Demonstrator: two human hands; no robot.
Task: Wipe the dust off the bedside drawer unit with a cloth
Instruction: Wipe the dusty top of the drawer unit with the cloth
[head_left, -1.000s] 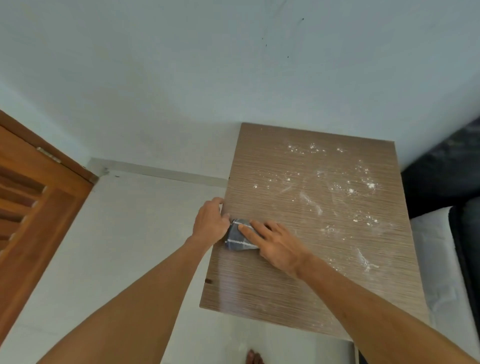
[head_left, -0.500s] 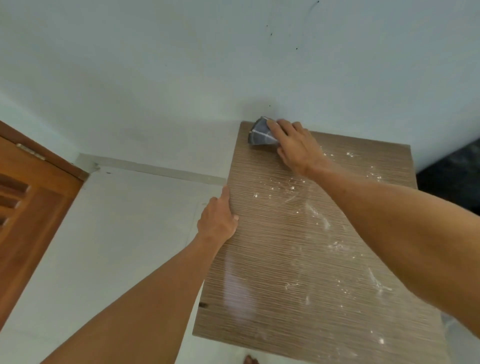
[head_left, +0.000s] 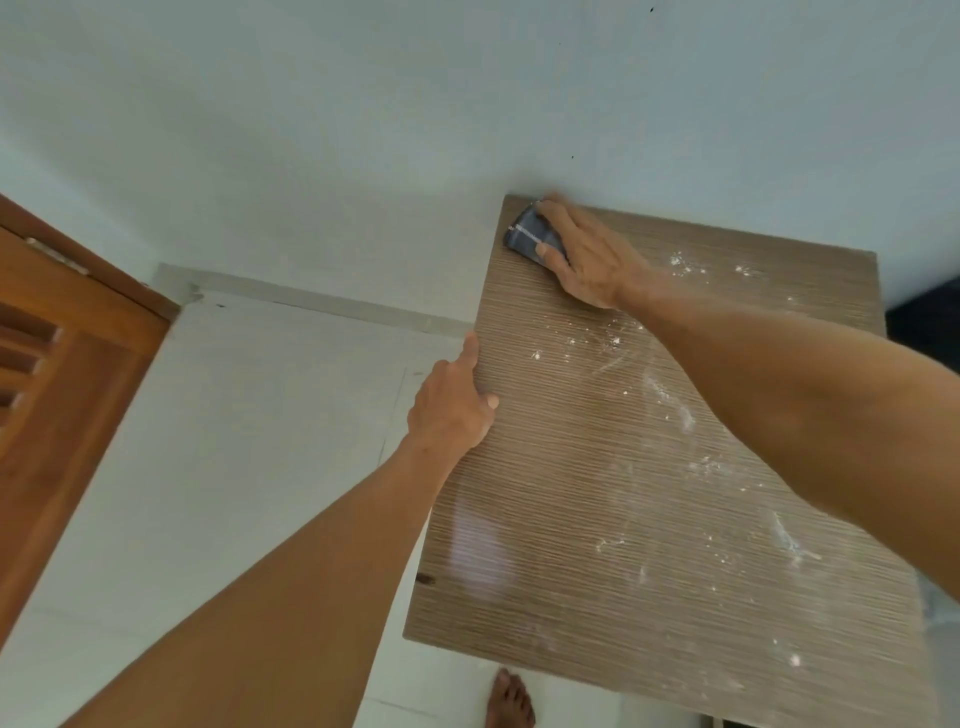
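Observation:
The bedside drawer unit's top (head_left: 597, 545) is a brown striped wood-grain panel, speckled with white dust across its middle and right side. A small folded dark grey cloth (head_left: 530, 236) lies at the panel's far left corner against the wall. My right hand (head_left: 587, 254) presses flat on the cloth, fingers spread over it. My left hand (head_left: 454, 408) grips the panel's left edge about halfway along, thumb on top.
A pale wall (head_left: 467, 104) stands right behind the unit. A brown louvred wooden door (head_left: 57, 374) is at the left. Light floor tiles (head_left: 234, 441) lie between door and unit. My bare foot (head_left: 509, 701) shows below the near edge. Dark bedding (head_left: 930, 332) lies at the right.
My right hand slid the cloth from the near left edge, beside my left hand, up to the far left corner. My left hand stayed on the left edge.

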